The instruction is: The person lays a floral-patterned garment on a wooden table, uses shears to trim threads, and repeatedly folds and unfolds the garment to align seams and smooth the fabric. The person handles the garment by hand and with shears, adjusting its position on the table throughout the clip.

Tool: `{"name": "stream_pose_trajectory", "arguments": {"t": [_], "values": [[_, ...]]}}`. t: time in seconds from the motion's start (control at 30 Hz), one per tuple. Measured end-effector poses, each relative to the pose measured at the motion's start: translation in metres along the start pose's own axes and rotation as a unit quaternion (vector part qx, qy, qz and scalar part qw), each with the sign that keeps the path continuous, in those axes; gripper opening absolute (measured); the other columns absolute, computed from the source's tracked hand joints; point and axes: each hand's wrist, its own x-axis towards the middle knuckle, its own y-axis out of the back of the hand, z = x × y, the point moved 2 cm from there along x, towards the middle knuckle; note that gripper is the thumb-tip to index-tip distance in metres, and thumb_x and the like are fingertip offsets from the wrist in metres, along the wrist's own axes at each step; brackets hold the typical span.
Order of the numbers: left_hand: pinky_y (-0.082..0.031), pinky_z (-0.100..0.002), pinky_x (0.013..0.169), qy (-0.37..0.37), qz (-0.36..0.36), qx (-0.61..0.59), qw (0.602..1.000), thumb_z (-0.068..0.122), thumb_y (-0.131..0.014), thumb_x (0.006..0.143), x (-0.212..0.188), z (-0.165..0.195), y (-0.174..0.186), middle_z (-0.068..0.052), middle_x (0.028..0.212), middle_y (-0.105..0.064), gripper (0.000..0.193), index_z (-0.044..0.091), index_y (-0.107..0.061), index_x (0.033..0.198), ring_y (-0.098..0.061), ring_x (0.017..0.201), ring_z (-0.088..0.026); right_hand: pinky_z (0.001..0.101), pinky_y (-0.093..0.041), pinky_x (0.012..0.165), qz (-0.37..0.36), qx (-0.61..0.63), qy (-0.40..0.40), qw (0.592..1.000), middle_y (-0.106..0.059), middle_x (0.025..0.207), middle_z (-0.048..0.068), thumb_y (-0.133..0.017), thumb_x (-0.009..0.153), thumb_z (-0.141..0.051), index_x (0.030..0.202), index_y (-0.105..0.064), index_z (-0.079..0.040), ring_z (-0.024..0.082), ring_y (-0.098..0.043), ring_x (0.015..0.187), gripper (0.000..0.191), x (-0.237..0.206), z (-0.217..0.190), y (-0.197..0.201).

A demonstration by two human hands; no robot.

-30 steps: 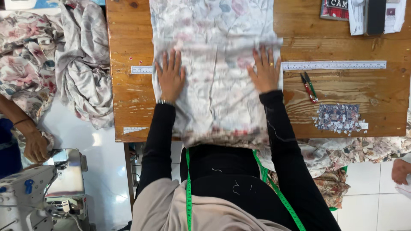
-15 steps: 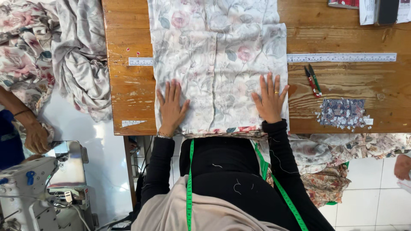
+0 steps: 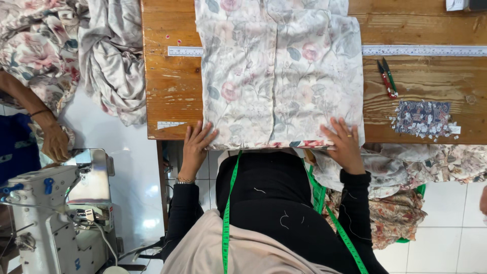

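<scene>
- Risk, near edge: both hands press the folded floral fabric [image 3: 281,76] only at its near hem, which lies flush with the desk [image 3: 172,91] edge; a pull toward the body would likely drag that hem over the edge and spoil the fold.
- Risk, layers: the centre seam, running away from the hands, shows two panels meeting; uneven pressure from the two sides could slide one panel over the other and leave a crease.
- Risk, neighbours: the red-and-green snips [image 3: 387,77] and the small patterned scrap [image 3: 423,117] lie just beyond the right hand; a sideways sweep could knock them or catch the cloth on them.
- Left hand [image 3: 197,144]: open, fingers spread flat, resting on the near left corner of the fabric, clamped on nothing.
- Right hand [image 3: 345,143]: open and flat likewise, on the near right corner, well apart from the left.
- Fabric, appearance: pale cream cloth printed with faded pink roses and grey-green leaves, folded to a broad rectangle; it lies smooth between and beyond the hands, covering the middle of a steel ruler [image 3: 426,50] farther out.
- Surroundings: a green tape measure [image 3: 226,213] hangs over the person's shoulders; loose cloth [image 3: 109,61] lies heaped beyond the left hand.
</scene>
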Motion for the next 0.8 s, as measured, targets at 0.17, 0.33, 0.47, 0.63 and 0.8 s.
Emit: {"name": "stream_pose_trajectory", "arguments": {"t": [0.17,0.33,0.47,0.63,0.8], "values": [[-0.021,-0.057,0.126,-0.025,-0.025,-0.097,0.995,-0.008,-0.069,0.08,-0.021,-0.011,0.019,0.003,0.146,-0.062,0.053,0.025,-0.074,0.121,-0.038,0.152,-0.031,0.054,-0.016,0.127,0.038,0.143,0.001,0.989,-0.046,0.162,-0.007,-0.083,0.08,-0.023,0.133,-0.067,-0.037,0.022,-0.032,0.156,0.057,-0.037,-0.007,0.008],[-0.021,-0.058,0.125,-0.054,-0.027,-0.045,0.997,-0.01,-0.067,0.077,-0.037,-0.013,0.032,0.003,0.147,-0.061,0.057,0.027,-0.079,0.119,-0.037,0.151,-0.031,0.0657,-0.005,0.116,0.054,0.158,0.021,0.986,-0.044,0.154,0.023,-0.087,0.069,-0.019,0.13,-0.07,-0.017,0.043,-0.025,0.146,0.063,-0.04,-0.045,0.006],[-0.018,-0.063,0.12,-0.041,-0.03,-0.101,0.994,0.003,-0.075,0.074,-0.055,-0.012,0.043,-0.002,0.138,-0.065,0.04,0.02,-0.079,0.11,-0.035,0.146,-0.034,0.0454,-0.038,0.116,0.129,0.154,-0.046,0.979,-0.071,0.14,0.006,-0.07,0.091,0.0,0.114,-0.078,-0.027,0.024,-0.058,0.136,0.036,-0.06,-0.053,0.009],[-0.031,-0.053,0.131,0.058,0.009,-0.328,0.943,0.02,-0.064,0.101,-0.01,-0.013,0.061,-0.008,0.102,-0.071,0.013,0.016,-0.075,0.107,-0.058,0.12,-0.023,0.0269,-0.06,0.085,-0.024,0.382,-0.029,0.924,-0.077,0.112,0.01,-0.067,0.093,-0.003,0.116,-0.076,-0.011,0.015,-0.073,0.101,0.026,-0.049,-0.012,0.064],[-0.028,-0.061,0.111,0.14,0.094,0.065,0.983,0.025,-0.065,0.096,0.107,0.023,0.055,-0.021,0.134,-0.061,0.04,0.005,-0.062,0.13,-0.045,0.132,-0.04,0.0459,-0.052,0.09,0.221,-0.015,-0.065,0.973,-0.068,0.125,0.021,-0.071,0.094,-0.019,0.135,-0.066,-0.004,0.035,-0.067,0.113,0.043,0.082,-0.06,0.119]]}}
